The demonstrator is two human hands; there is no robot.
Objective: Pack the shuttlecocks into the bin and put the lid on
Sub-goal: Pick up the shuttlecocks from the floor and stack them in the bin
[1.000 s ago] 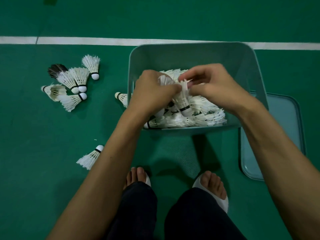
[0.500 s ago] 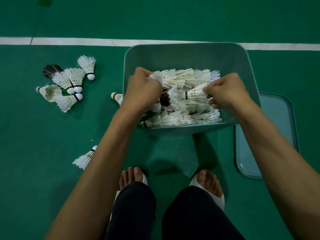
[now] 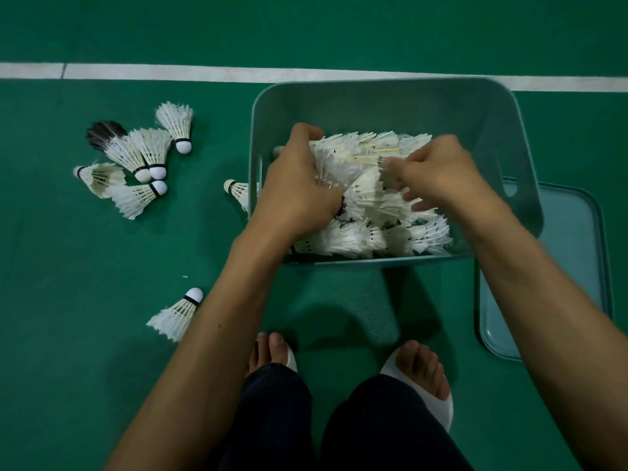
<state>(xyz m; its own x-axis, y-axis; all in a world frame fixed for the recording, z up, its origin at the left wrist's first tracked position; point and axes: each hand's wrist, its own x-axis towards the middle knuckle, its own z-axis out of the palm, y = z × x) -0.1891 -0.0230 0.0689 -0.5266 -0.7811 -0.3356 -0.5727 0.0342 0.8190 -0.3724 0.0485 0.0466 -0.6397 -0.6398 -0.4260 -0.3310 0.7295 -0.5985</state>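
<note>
A: Where were the shuttlecocks (image 3: 370,205)?
B: Heaped in the bin (image 3: 390,107); others lay left of it.
A: The hands?
B: Left hand (image 3: 299,188) and right hand (image 3: 438,175) both clutched feathers inside; lid (image 3: 571,253) lay right of the bin.

cam: head-worn, 1 view only, wide-angle | aim: fwd + steeply down over person's own arms, knees, feet | range: close, bin (image 3: 390,107) fills upper centre, floor (image 3: 68,368) all round | far edge: white court line (image 3: 238,73) | shared area: n/a, single view
</note>
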